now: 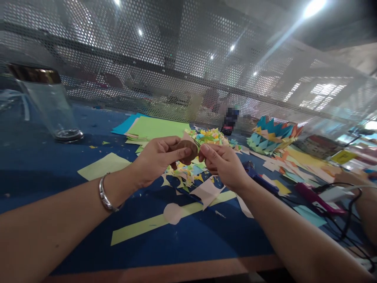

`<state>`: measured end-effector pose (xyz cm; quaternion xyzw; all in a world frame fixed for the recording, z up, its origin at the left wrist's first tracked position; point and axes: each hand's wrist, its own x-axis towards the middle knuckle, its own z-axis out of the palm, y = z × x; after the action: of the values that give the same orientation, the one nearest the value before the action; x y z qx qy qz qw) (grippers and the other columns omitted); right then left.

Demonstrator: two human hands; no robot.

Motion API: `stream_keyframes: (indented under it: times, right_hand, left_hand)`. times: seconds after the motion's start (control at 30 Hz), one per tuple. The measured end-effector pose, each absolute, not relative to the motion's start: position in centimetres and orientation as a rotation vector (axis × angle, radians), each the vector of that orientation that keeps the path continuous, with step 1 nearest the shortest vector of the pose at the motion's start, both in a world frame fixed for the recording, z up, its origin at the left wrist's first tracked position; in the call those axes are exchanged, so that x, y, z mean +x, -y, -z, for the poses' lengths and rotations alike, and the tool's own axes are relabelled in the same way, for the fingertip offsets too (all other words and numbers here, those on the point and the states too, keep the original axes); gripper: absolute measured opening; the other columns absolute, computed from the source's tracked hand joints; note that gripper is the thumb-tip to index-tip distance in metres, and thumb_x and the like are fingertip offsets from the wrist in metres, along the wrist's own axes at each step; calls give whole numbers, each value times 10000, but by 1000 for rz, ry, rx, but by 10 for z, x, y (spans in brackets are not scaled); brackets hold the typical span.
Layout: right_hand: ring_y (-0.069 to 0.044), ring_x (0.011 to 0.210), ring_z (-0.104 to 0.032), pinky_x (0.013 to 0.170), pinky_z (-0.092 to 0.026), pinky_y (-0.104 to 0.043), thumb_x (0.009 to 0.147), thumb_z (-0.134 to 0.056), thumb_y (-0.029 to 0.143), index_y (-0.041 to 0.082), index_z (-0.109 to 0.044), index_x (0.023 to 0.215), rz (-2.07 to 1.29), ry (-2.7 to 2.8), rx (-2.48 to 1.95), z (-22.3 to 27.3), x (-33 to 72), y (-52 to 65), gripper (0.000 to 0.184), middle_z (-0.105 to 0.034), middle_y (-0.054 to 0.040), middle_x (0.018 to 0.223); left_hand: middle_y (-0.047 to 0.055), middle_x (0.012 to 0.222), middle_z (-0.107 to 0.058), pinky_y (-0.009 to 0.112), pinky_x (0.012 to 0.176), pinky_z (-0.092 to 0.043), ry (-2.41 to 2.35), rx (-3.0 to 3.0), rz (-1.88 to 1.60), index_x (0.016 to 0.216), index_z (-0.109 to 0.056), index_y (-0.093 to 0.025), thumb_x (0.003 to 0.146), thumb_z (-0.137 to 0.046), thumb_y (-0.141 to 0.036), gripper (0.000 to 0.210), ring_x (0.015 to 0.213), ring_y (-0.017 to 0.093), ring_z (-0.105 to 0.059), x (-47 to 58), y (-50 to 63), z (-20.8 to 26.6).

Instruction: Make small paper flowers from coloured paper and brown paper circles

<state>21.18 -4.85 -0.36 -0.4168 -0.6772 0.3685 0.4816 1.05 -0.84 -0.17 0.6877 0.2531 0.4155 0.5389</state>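
Held up over the table, my left hand (156,159) pinches a rounded paper piece (190,151) between thumb and fingers; it looks brownish in shadow, with a paler pointed part at its top. Close beside it, my right hand (222,161) is closed in a pinch at the paper's right edge. A thin dark line shows near its fingertips, too small to name. Below the hands lies a pale green paper strip (134,228) with a pale pink paper circle (172,213) on it. A heap of paper scraps (188,175) spreads beneath and behind my fingers.
A glass jar (54,106) stands at the left. Green paper sheets (160,127) lie behind my left hand. To the right are a blue glue gun (260,179), a zigzag paper crown (272,135), a magenta power strip (318,198), cables and another person's arm (363,208).
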Motion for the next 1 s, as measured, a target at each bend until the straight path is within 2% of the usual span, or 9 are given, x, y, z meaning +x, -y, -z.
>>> stream_keyframes:
  times: [0.2, 0.4, 0.67, 0.87, 1.0]
  right_hand:
    - [-50, 414, -220, 407, -184, -217, 943, -574, 558, 179, -556, 720, -932, 1664, -1028, 6, 215, 47, 440, -288, 97, 466]
    - [-52, 414, -202, 403, -170, -221, 943, -571, 560, 184, -545, 700, -937, 1674, -1034, 7, 216, 46, 449, -283, 98, 459]
    - [-55, 416, -208, 408, -171, -232, 938, -575, 567, 189, -526, 674, -922, 1690, -1047, 5, 216, 47, 463, -285, 95, 463]
    - [-57, 430, -196, 420, -166, -236, 944, -572, 557, 187, -518, 663, -879, 1716, -1056, 5, 218, 46, 467, -273, 96, 462]
    - [-59, 430, -204, 424, -171, -241, 957, -558, 545, 185, -515, 652, -843, 1737, -1065, 3, 218, 47, 474, -281, 92, 456]
  left_hand:
    - [53, 810, -730, 236, 553, -381, -626, 1661, -963, 931, -735, -176, 834, -728, -400, 245, 706, 142, -606, 10, 11, -1]
    - [47, 770, -721, 239, 567, -381, -632, 1635, -970, 865, -740, -159, 826, -733, -316, 162, 679, 129, -590, 11, 13, -4]
    - [56, 788, -726, 243, 540, -362, -651, 1667, -947, 889, -732, -149, 832, -719, -346, 205, 677, 139, -610, 10, 12, -3]
    - [33, 778, -736, 238, 625, -426, -576, 1595, -979, 939, -672, -158, 815, -752, -306, 208, 724, 140, -659, 11, 10, -1]
    - [19, 747, -718, 250, 672, -450, -551, 1562, -995, 928, -671, -156, 797, -775, -299, 220, 698, 127, -637, 11, 8, 1]
